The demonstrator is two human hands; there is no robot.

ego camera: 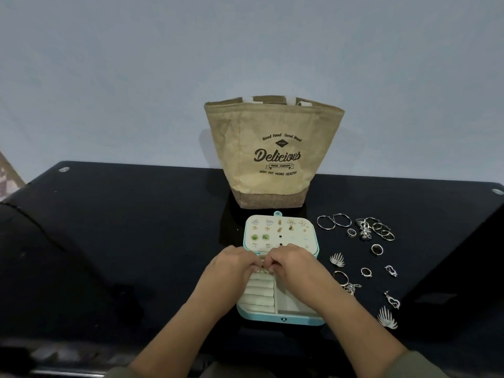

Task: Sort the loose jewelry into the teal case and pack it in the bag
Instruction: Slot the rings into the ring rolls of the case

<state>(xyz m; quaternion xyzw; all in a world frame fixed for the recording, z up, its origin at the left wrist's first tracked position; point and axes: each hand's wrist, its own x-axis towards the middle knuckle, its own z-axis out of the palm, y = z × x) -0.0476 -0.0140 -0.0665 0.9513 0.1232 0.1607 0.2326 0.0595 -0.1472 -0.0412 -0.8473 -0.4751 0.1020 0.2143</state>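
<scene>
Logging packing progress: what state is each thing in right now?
bag: upright, top open.
teal case: open, lid flat toward the bag, studs pinned inside.
loose jewelry: spread on the table, right of the case.
left hand: pinches a gold piece over the ring rolls.
right hand: pinches the same gold piece.

The teal case [300, 321] lies open, with stud earrings [260, 237] pinned in its flat lid [297, 238] and cream ring rolls [259, 293] in its base. The left hand [231, 264] and right hand [296, 264] pinch a small gold piece [262, 270] at the top roll. Silver hoops [334, 221], rings [379, 229] and fan earrings [337, 260] lie scattered right of the case. The tan "Delicious" bag [245, 159] stands upright just behind it.
</scene>
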